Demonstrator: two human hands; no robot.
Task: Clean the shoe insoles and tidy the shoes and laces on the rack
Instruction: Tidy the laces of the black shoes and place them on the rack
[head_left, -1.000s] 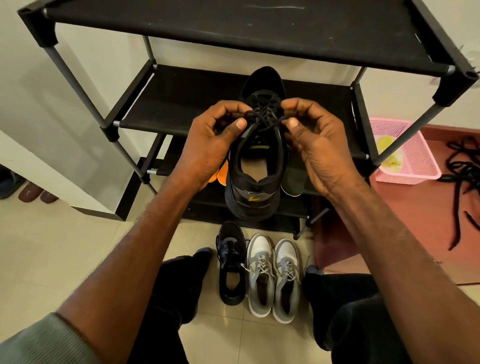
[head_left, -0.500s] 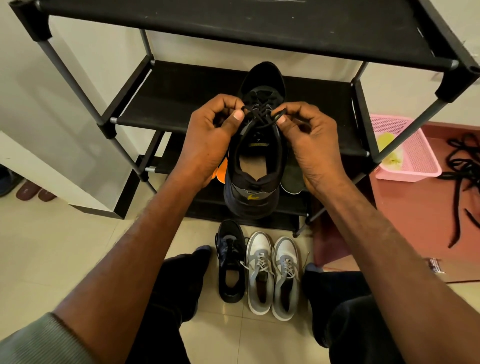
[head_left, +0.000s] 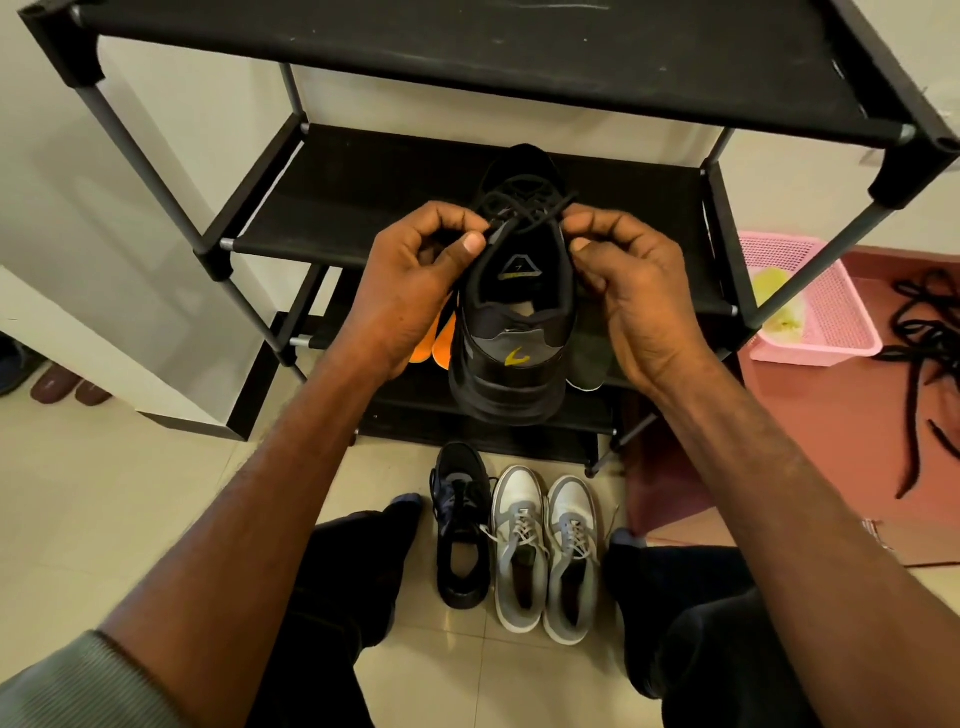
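A black shoe (head_left: 511, 332) is held before the rack (head_left: 363, 208), its lace (head_left: 524, 210) pinched by the left hand (head_left: 415, 280) and right hand (head_left: 628, 291). Orange insoles (head_left: 439, 340) are partly hidden behind it. Grey sneakers (head_left: 545, 556) are set on the floor, a pink basket (head_left: 826, 306) beside the rack.

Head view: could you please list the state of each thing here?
Black shoe: held up, heel toward camera.
Lace: pinched by both hands, being tied.
Left hand: pinches lace.
Right hand: pinches lace.
Grey sneakers: on floor, laced.
Pink basket: upright on floor.
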